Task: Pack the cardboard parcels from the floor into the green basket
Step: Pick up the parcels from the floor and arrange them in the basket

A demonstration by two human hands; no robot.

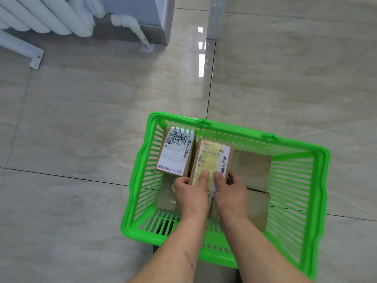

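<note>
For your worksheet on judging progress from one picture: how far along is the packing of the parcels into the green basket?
Done: a white-labelled parcel and plain boxes already sit inside the green basket. In hand: the left hand and right hand hold the yellow-labelled parcel at its near end, inside the basket. Left: letting go of it; no parcels show on the visible floor.

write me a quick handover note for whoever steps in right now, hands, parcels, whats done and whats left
Left hand and right hand: both grip the near end of the cardboard parcel with the yellowish label, held inside the green plastic basket.
Cardboard parcel with the white label: in the basket's far left corner, beside the held one.
Plain brown cardboard parcels: lying lower in the basket.
Done: these parcels are in.
Left: set the held parcel down and release. No parcels show on the visible floor.
</note>
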